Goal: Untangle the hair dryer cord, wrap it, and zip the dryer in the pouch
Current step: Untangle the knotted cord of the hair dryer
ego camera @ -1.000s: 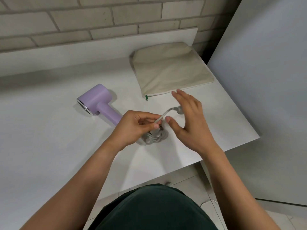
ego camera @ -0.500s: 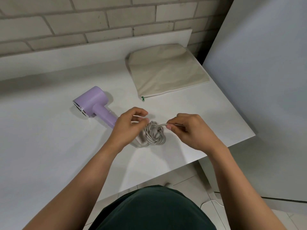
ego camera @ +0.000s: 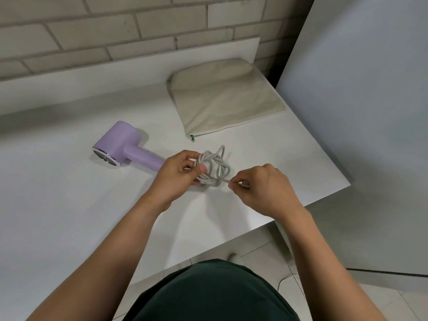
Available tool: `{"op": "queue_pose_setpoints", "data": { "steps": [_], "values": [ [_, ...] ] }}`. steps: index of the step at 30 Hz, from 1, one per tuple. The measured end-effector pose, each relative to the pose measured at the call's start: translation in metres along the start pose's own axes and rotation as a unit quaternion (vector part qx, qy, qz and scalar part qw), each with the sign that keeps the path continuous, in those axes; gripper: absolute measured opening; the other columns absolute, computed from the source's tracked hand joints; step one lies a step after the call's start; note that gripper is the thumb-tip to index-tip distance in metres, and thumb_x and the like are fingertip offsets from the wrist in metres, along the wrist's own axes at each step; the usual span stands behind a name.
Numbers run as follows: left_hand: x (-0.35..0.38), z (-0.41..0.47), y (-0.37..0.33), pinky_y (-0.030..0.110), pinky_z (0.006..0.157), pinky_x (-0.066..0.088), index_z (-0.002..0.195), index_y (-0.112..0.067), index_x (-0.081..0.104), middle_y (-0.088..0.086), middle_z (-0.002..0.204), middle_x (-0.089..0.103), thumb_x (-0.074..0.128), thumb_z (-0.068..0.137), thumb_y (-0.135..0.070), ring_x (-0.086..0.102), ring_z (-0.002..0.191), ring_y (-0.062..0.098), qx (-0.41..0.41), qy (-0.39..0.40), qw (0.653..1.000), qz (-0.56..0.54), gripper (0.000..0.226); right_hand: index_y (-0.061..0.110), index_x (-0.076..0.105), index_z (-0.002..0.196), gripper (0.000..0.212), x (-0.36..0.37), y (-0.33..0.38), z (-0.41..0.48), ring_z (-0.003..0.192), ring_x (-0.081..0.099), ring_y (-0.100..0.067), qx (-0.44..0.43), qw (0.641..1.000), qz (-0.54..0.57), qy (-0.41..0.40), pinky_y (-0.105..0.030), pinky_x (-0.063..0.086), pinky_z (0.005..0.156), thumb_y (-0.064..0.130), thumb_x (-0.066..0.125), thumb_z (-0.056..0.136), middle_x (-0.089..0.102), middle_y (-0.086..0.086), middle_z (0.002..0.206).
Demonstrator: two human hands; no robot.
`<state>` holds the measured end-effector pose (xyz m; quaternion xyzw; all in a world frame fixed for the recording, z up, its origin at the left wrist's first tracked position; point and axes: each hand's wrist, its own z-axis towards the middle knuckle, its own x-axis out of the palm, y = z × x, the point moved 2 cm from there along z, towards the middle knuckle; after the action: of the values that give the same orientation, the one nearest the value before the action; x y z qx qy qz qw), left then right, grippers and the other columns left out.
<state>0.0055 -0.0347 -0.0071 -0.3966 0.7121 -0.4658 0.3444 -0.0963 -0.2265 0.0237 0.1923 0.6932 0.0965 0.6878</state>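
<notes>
The lilac hair dryer point(ego camera: 120, 144) lies at left on the white table point(ego camera: 58, 205). Your left hand point(ego camera: 178, 176) grips the tangled grey cord point(ego camera: 214, 169); your right hand point(ego camera: 261, 188) pinches a strand. The beige pouch point(ego camera: 227, 96) lies far right, zipper closed.

Right hand point(ego camera: 261, 188) now pinches a cord point(ego camera: 206, 156) strand.
</notes>
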Motion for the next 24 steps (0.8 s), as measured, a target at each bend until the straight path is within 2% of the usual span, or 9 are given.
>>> {"op": "queue_pose_setpoints", "data": {
  "steps": [2, 4, 8, 13, 18, 19, 21, 23, 24],
  "values": [
    [-0.003, -0.005, -0.002, 0.042, 0.087, 0.063, 0.124, -0.015, 0.063, 0.011, 0.091, 0.070, 0.074, 0.093, -0.009, 0.076, 0.090, 0.027, -0.001, -0.001, 0.999, -0.040, 0.033, 0.030, 0.076, 0.092, 0.020, 0.007, 0.002, 0.000, 0.073, 0.061, -0.024, 0.056, 0.996, 0.053, -0.037, -0.032, 0.050, 0.066, 0.045, 0.063, 0.096, 0.059, 0.015, 0.057],
    [-0.005, -0.009, -0.001, 0.039, 0.085, 0.063, 0.131, -0.015, 0.060, 0.010, 0.092, 0.068, 0.073, 0.092, -0.003, 0.075, 0.088, 0.024, -0.010, -0.001, 0.999, -0.053, 0.043, 0.030, 0.068, 0.085, 0.022, 0.014, 0.005, 0.001, 0.068, 0.064, -0.023, 0.106, 0.987, 0.108, -0.056, -0.034, 0.053, 0.066, 0.050, 0.064, 0.094, 0.060, 0.012, 0.051],
    [-0.003, -0.017, 0.002, 0.032, 0.082, 0.062, 0.131, -0.017, 0.063, 0.008, 0.105, 0.073, 0.073, 0.088, 0.008, 0.074, 0.098, 0.021, 0.000, 0.017, 0.999, -0.046, 0.051, 0.027, 0.053, 0.078, 0.034, 0.028, 0.013, 0.003, 0.074, 0.065, -0.028, 0.152, 0.980, 0.109, -0.067, -0.035, 0.053, 0.067, 0.057, 0.062, 0.092, 0.067, 0.006, 0.063],
    [-0.002, -0.024, 0.002, 0.044, 0.095, 0.060, 0.131, -0.031, 0.062, 0.007, 0.108, 0.071, 0.064, 0.088, 0.013, 0.074, 0.103, 0.024, 0.028, 0.031, 0.999, 0.023, 0.062, 0.026, 0.054, 0.085, 0.036, 0.038, 0.023, 0.003, 0.081, 0.064, -0.032, 0.166, 0.980, 0.080, -0.079, -0.035, 0.049, 0.068, 0.061, 0.060, 0.093, 0.070, 0.004, 0.076],
    [0.001, -0.026, 0.001, 0.044, 0.105, 0.054, 0.133, -0.031, 0.061, -0.005, 0.120, 0.072, 0.058, 0.090, 0.008, 0.069, 0.114, 0.016, 0.043, 0.049, 0.995, 0.072, 0.059, 0.027, 0.043, 0.093, 0.041, 0.048, 0.027, 0.008, 0.073, 0.061, -0.029, 0.162, 0.977, 0.117, -0.069, -0.035, 0.045, 0.062, 0.064, 0.062, 0.091, 0.065, 0.004, 0.071],
    [0.002, -0.026, 0.002, 0.045, 0.105, 0.053, 0.132, -0.031, 0.061, -0.005, 0.120, 0.072, 0.057, 0.090, 0.007, 0.069, 0.114, 0.017, 0.042, 0.046, 0.996, 0.066, 0.057, 0.026, 0.043, 0.096, 0.041, 0.048, 0.026, 0.009, 0.069, 0.060, -0.025, 0.166, 0.968, 0.182, -0.052, -0.034, 0.043, 0.060, 0.060, 0.066, 0.090, 0.062, 0.006, 0.067],
    [0.001, -0.025, 0.005, 0.049, 0.105, 0.053, 0.127, -0.031, 0.063, -0.004, 0.112, 0.073, 0.052, 0.092, 0.006, 0.071, 0.110, 0.020, 0.028, 0.031, 0.998, 0.047, 0.052, 0.024, 0.044, 0.104, 0.036, 0.045, 0.024, 0.010, 0.063, 0.055, -0.018, 0.186, 0.910, 0.370, 0.000, -0.032, 0.040, 0.059, 0.042, 0.071, 0.092, 0.057, 0.007, 0.065],
    [-0.001, -0.023, 0.007, 0.053, 0.104, 0.053, 0.121, -0.032, 0.064, -0.002, 0.099, 0.073, 0.047, 0.093, 0.006, 0.073, 0.103, 0.019, 0.002, 0.009, 0.999, 0.034, 0.049, 0.024, 0.044, 0.111, 0.032, 0.041, 0.022, 0.008, 0.066, 0.053, -0.018, 0.202, 0.842, 0.497, 0.047, -0.030, 0.040, 0.063, 0.024, 0.065, 0.088, 0.059, 0.000, 0.075],
    [-0.001, -0.022, 0.008, 0.054, 0.104, 0.052, 0.117, -0.033, 0.064, 0.000, 0.094, 0.072, 0.045, 0.093, 0.005, 0.073, 0.100, 0.018, -0.008, 0.001, 0.999, 0.032, 0.049, 0.023, 0.043, 0.113, 0.035, 0.039, 0.020, 0.007, 0.068, 0.054, -0.019, 0.201, 0.823, 0.527, 0.061, -0.033, 0.042, 0.065, 0.019, 0.059, 0.082, 0.062, -0.003, 0.080]
  ]
}}
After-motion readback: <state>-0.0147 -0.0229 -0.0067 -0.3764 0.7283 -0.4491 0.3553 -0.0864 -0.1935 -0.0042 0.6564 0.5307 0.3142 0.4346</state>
